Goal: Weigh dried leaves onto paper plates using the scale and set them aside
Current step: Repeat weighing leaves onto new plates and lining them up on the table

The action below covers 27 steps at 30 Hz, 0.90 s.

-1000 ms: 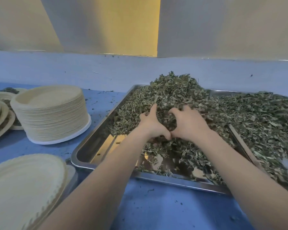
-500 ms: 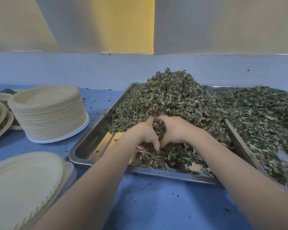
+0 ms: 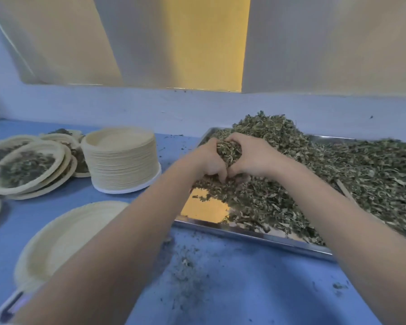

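Your two hands are up together over the near left part of the metal tray. Your left hand and right hand are cupped with fingers curled inward, thumbs touching at the bottom, and they hold one clump of dried leaves between them. The clump sits lifted just above the big leaf pile that fills most of the tray. A bare shiny patch of tray floor shows near your left wrist.

One tray can be counted for sure; a thin wooden-looking strip runs through the leaves at right, and you cannot tell whether it marks a second tray edge. The tray's right end is cut off by the frame.

Plates: one tall stack of empty paper plates on the blue worktop, count in the stack not readable. One empty paper plate sits near left, partly behind your left forearm. At far left is a filled plates group, overlapping, at least four with dark leaves on them, some cut off at the edge, exact number unclear.

A white object with a purple patch pokes out under the near plate at bottom left, mostly hidden; hard to say what it is. Loose leaf crumbs are scattered on the worktop in front of the tray. No writing or labels readable anywhere.
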Each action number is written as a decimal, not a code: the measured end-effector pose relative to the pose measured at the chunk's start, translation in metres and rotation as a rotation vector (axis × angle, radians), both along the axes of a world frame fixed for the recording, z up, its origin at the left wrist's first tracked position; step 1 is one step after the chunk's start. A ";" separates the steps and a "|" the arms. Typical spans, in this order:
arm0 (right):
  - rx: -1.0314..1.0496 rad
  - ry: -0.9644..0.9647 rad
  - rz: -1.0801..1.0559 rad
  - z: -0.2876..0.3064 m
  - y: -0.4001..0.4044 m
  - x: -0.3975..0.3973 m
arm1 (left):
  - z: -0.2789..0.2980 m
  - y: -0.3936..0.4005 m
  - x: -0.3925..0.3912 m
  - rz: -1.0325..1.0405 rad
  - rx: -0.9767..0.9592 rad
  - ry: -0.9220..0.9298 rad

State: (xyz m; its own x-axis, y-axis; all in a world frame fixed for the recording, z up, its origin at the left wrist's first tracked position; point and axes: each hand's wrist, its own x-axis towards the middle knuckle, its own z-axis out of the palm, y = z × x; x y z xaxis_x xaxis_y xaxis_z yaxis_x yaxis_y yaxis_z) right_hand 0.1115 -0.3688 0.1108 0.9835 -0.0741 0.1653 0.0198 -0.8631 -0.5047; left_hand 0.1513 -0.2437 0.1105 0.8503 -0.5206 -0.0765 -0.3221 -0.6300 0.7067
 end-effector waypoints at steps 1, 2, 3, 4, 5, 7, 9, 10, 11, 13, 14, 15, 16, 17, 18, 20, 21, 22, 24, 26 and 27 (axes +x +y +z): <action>-0.020 -0.010 0.016 0.004 0.010 -0.001 | 0.004 0.012 -0.002 0.007 0.000 -0.008; -0.042 -0.013 0.033 0.008 0.022 -0.002 | 0.008 0.025 -0.005 0.020 0.003 -0.014; -0.053 -0.015 0.054 0.010 0.035 -0.002 | 0.010 0.039 -0.008 0.036 0.008 -0.018; -0.051 -0.016 0.080 0.011 0.049 -0.002 | 0.011 0.054 -0.010 0.050 0.005 -0.017; -0.045 -0.020 0.112 0.011 0.064 -0.002 | 0.011 0.070 -0.012 0.064 -0.005 -0.007; -0.055 -0.024 0.173 0.010 0.096 -0.002 | 0.010 0.102 -0.015 0.092 -0.018 0.011; -0.072 -0.024 0.225 0.008 0.127 -0.001 | 0.010 0.133 -0.020 0.125 -0.023 0.023; -0.069 -0.020 0.251 0.007 0.142 -0.002 | 0.010 0.148 -0.024 0.143 -0.026 0.032; -0.056 -0.015 0.277 0.005 0.156 -0.002 | 0.010 0.163 -0.028 0.152 -0.019 0.040; -0.036 0.001 0.321 0.000 0.180 -0.004 | 0.008 0.188 -0.035 0.162 0.008 0.069; -0.034 0.011 0.337 -0.002 0.189 -0.005 | 0.006 0.199 -0.039 0.170 0.013 0.094; -0.035 0.023 0.348 -0.005 0.196 -0.006 | 0.004 0.208 -0.042 0.178 0.012 0.123; -0.047 0.036 0.357 -0.007 0.201 -0.007 | 0.001 0.216 -0.045 0.187 0.006 0.155; -0.067 0.060 0.369 -0.009 0.205 -0.007 | -0.001 0.222 -0.047 0.191 0.002 0.190; -0.079 0.102 0.381 -0.010 0.207 -0.008 | -0.003 0.228 -0.049 0.189 0.014 0.219; -0.040 0.238 0.383 -0.008 0.207 -0.012 | -0.003 0.238 -0.050 0.198 0.071 0.230; -0.005 0.291 0.375 -0.005 0.205 -0.014 | -0.002 0.243 -0.050 0.215 0.083 0.227; 0.024 0.317 0.367 -0.003 0.203 -0.016 | 0.001 0.248 -0.050 0.234 0.082 0.226; 0.049 0.304 0.356 0.002 0.198 -0.018 | 0.006 0.256 -0.051 0.256 0.053 0.207; 0.039 0.224 0.350 0.005 0.195 -0.018 | 0.009 0.261 -0.051 0.269 -0.011 0.181; 0.038 0.184 0.345 0.005 0.194 -0.018 | 0.009 0.263 -0.050 0.274 -0.050 0.167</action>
